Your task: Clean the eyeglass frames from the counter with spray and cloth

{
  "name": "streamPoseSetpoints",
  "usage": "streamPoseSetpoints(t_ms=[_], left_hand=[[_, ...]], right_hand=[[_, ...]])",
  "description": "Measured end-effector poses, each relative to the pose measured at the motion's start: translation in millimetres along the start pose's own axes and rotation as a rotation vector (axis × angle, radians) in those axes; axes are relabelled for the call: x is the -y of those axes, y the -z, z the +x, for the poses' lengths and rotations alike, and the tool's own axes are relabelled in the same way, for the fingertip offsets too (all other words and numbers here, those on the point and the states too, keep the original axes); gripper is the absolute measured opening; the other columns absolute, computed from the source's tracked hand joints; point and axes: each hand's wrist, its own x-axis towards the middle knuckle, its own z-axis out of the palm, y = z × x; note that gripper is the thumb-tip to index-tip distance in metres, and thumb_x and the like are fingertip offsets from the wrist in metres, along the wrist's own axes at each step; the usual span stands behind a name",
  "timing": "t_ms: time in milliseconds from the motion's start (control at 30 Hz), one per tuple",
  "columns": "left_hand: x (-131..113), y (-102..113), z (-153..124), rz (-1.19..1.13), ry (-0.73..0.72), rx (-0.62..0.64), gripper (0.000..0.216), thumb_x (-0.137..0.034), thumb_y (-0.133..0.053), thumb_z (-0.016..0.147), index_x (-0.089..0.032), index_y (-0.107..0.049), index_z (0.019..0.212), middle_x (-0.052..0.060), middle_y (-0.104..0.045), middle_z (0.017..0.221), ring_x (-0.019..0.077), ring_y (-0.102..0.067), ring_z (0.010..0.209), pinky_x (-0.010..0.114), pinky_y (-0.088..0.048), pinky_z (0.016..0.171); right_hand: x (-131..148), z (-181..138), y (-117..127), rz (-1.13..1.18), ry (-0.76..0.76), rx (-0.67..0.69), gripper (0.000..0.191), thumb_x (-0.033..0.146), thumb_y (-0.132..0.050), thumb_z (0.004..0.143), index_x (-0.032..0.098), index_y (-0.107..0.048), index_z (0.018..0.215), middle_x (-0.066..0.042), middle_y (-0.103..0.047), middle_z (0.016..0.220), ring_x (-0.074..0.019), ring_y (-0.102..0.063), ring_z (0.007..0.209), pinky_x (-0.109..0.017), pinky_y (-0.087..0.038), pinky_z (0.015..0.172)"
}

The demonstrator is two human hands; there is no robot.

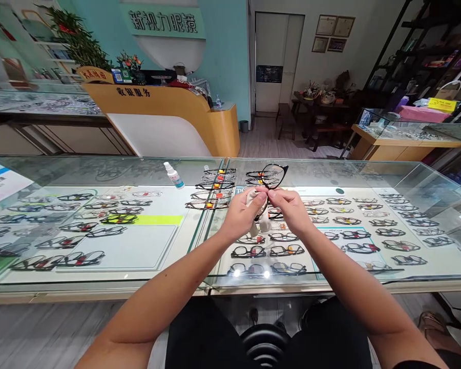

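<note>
The left hand (243, 211) is closed on cloth (265, 224) against the glasses (274, 176), and the right hand (291, 206) pinches them, probably for steadiness.

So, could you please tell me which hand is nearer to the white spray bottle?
Left: the left hand is right of the spray bottle and lower in the picture; the right hand is farther right, beyond the left one.
</note>
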Motion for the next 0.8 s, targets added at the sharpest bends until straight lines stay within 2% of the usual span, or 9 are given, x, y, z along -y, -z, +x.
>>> streamPoseSetpoints(t_ms=[67, 133, 233, 333, 433, 533, 633, 733, 800], left_hand=[[-1, 1, 1, 0.015, 0.010, -0.006, 0.064, -0.081, -0.077, 0.088, -0.019, -0.080, 0.101, 0.005, -0.073, 0.087, 0.0214, -0.067, 0.087, 0.035, -0.054, 0.090], [0, 3, 3, -0.012, 0.062, 0.045, 0.068, -0.084, -0.076, 0.086, -0.019, -0.082, 0.103, 0.006, -0.075, 0.090, 0.0221, -0.067, 0.089, 0.034, -0.054, 0.089], [3, 6, 8, -0.094, 0.173, 0.087, 0.074, -0.088, -0.080, 0.079, -0.017, -0.082, 0.100, 0.005, -0.076, 0.087, 0.0213, -0.067, 0.086, 0.032, -0.054, 0.083], [5, 10, 13, -0.165, 0.254, -0.009, 0.076, -0.089, -0.086, 0.069, -0.017, -0.080, 0.092, 0.004, -0.077, 0.085, 0.0222, -0.070, 0.088, 0.030, -0.054, 0.081], [5, 15, 18, -0.227, 0.313, -0.110, 0.074, -0.084, -0.093, 0.063, -0.018, -0.078, 0.092, 0.005, -0.079, 0.086, 0.0251, -0.075, 0.091, 0.031, -0.056, 0.078], [2, 19, 23, -0.338, 0.322, -0.182, 0.071, -0.080, -0.093, 0.069, -0.017, -0.078, 0.098, 0.008, -0.081, 0.090, 0.0285, -0.079, 0.098, 0.035, -0.062, 0.084], [0, 21, 27, -0.447, 0.278, -0.242, 0.064, -0.075, -0.088, 0.082, -0.015, -0.077, 0.101, 0.012, -0.083, 0.096, 0.0297, -0.080, 0.106, 0.040, -0.064, 0.096], [-1, 21, 28, -0.484, 0.250, -0.232, 0.059, -0.071, -0.082, 0.091, -0.014, -0.077, 0.104, 0.013, -0.083, 0.100, 0.0280, -0.080, 0.108, 0.040, -0.064, 0.099], [-2, 22, 26, -0.475, 0.243, -0.180, 0.058, -0.071, -0.082, 0.092, -0.014, -0.077, 0.105, 0.012, -0.083, 0.100, 0.0268, -0.080, 0.106, 0.038, -0.063, 0.096]], right_hand=[[-1, 1, 1, 0.029, -0.016, -0.015, 0.058, 0.073, -0.083, 0.085, 0.021, -0.073, 0.063, 0.000, -0.050, 0.073, -0.0181, -0.045, 0.078, -0.036, -0.041, 0.082], [-3, 2, 3, 0.067, -0.030, -0.031, 0.048, 0.069, -0.084, 0.086, 0.022, -0.083, 0.077, -0.001, -0.054, 0.080, -0.0189, -0.049, 0.084, -0.036, -0.043, 0.087], [-8, 5, 10, 0.085, -0.024, -0.064, 0.039, 0.063, -0.081, 0.092, 0.026, -0.090, 0.096, -0.001, -0.054, 0.087, -0.0191, -0.049, 0.087, -0.036, -0.043, 0.092], [-12, 7, 18, 0.067, -0.007, -0.094, 0.037, 0.062, -0.078, 0.096, 0.028, -0.091, 0.104, -0.001, -0.049, 0.087, -0.0192, -0.047, 0.085, -0.036, -0.043, 0.092], [-11, 9, 24, 0.042, 0.011, -0.096, 0.038, 0.064, -0.077, 0.096, 0.030, -0.092, 0.105, -0.002, -0.049, 0.092, -0.0202, -0.049, 0.088, -0.038, -0.046, 0.096], [-6, 9, 26, -0.006, 0.051, -0.053, 0.040, 0.066, -0.074, 0.097, 0.031, -0.092, 0.102, -0.006, -0.058, 0.108, -0.0262, -0.058, 0.112, -0.043, -0.046, 0.113], [0, 7, 24, -0.065, 0.072, 0.039, 0.042, 0.068, -0.073, 0.098, 0.031, -0.092, 0.098, -0.010, -0.063, 0.129, -0.0320, -0.055, 0.138, -0.048, -0.039, 0.127], [5, 4, 20, -0.153, 0.053, 0.137, 0.042, 0.068, -0.074, 0.098, 0.031, -0.093, 0.098, -0.010, -0.063, 0.144, -0.0349, -0.051, 0.150, -0.052, -0.030, 0.133], [4, 3, 18, -0.200, 0.042, 0.179, 0.043, 0.069, -0.073, 0.098, 0.031, -0.093, 0.098, -0.010, -0.065, 0.144, -0.0353, -0.052, 0.149, -0.053, -0.029, 0.134]])
